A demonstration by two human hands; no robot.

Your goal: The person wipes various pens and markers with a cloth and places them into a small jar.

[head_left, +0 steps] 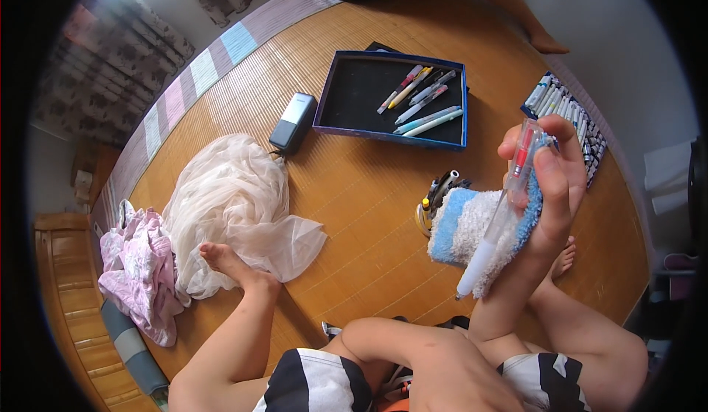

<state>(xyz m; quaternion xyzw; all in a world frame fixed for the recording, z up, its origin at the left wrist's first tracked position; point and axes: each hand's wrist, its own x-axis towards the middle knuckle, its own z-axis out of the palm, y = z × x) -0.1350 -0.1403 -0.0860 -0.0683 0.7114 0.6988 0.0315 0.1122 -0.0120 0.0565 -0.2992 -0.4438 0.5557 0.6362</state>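
My right hand (557, 172), raised on the right, is closed around a pen (490, 246). The pen has a clear barrel, a red part near its upper end and a white lower section; its tip points down and left. A fuzzy blue-and-white striped cloth (461, 224) hangs behind the pen, against the same hand. My left arm (398, 342) bends across my lap at the lower edge, with what seems to be my left hand (457, 379) there, its fingers hidden. Beyond, a dark blue box tray (350, 95) holds several pens (420, 91) on its right side.
A pen set (542, 98) lies at the far right. Dark and yellow items (435, 194) sit beside the cloth. A grey case (293, 123), sheer cream fabric (228, 198) and pink clothing (140, 264) lie left. Another person's leg (509, 10) shows at the far edge of the mat.
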